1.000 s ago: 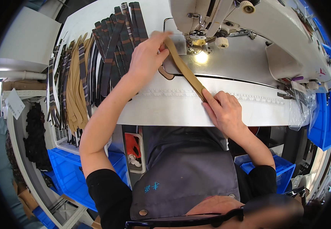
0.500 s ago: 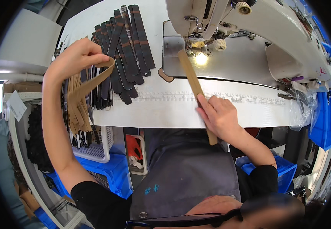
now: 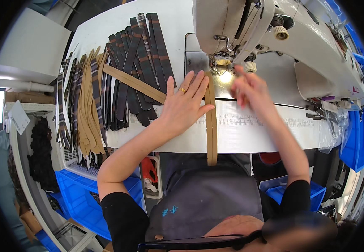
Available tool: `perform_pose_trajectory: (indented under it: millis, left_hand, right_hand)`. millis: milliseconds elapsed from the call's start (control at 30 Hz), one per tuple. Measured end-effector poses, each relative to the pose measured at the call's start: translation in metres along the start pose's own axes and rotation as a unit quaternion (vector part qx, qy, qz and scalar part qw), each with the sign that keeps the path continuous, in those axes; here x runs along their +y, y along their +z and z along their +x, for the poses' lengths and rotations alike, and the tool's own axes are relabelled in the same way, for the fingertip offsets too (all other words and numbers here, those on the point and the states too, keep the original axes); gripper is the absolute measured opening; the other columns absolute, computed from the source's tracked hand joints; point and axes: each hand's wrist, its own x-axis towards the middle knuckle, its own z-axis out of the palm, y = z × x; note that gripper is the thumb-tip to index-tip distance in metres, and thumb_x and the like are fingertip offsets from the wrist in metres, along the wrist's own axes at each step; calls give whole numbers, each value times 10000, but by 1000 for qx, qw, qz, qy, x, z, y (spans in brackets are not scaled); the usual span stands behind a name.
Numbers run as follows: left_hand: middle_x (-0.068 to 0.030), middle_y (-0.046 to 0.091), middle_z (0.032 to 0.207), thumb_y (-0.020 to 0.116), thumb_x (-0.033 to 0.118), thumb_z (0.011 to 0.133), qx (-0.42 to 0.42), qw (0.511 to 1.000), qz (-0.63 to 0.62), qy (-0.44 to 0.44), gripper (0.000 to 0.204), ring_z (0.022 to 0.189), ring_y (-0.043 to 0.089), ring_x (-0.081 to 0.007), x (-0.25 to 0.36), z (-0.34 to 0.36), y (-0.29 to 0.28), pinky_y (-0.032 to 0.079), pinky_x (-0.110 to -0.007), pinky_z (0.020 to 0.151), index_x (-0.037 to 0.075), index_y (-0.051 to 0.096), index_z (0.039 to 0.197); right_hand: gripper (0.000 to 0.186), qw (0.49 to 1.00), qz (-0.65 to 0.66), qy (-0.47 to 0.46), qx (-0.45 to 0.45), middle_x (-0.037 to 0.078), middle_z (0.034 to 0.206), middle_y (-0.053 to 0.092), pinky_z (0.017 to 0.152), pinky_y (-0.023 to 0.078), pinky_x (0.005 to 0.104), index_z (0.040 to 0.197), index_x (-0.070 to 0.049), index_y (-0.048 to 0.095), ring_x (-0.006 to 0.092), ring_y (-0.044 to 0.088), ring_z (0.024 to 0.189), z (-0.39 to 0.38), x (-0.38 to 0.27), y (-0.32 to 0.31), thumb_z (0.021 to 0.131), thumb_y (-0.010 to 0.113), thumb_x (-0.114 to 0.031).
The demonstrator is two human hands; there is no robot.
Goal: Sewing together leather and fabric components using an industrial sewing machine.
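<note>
Head view showed the left hand (image 3: 185, 107) spread flat, pinning a tan strap (image 3: 210, 122) that ran from the sewing machine (image 3: 274, 50) needle over the bench (image 3: 240, 138) edge. Right hand (image 3: 249, 90) blurred, grip unclear. Strap looked light, limp; open room lay rightward.

Bright needle lamp (image 3: 225, 77) — fisheye edges dark, bent.

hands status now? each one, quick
Left hand: open, flat on the tan strip.
Right hand: blurred near the needle; grip cannot be told.
</note>
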Motion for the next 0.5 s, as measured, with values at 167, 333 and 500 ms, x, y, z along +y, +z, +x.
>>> perform_pose_trajectory:
  millis: [167,333,500]
  left_hand:
    - [-64,539,1322,632,400,849,25,999,28,19,517,1265,459,-234,-10,18,2,266,-657,1005,37,574,1212]
    - [6,612,1234,675,316,825,67,995,58,36,355,1217,513,-197,-9,31,8,245,-648,1015,147,651,1135]
    - [-5,626,1199,661,321,844,30,996,82,16,482,1237,504,-241,-21,37,14,235,-671,1013,126,580,1277]
  right_hand:
    - [220,999,-13,35,12,89,790,668,560,518,243,953,18,615,107,641,623,40,-14,13,898,643,-194]
    - [268,994,25,-110,6,103,881,690,670,545,276,1032,22,620,141,661,723,39,-2,-2,852,697,-160]
    - [225,915,-295,-271,41,86,883,680,687,512,311,1047,-32,653,196,654,802,-35,-2,-7,834,687,-96]
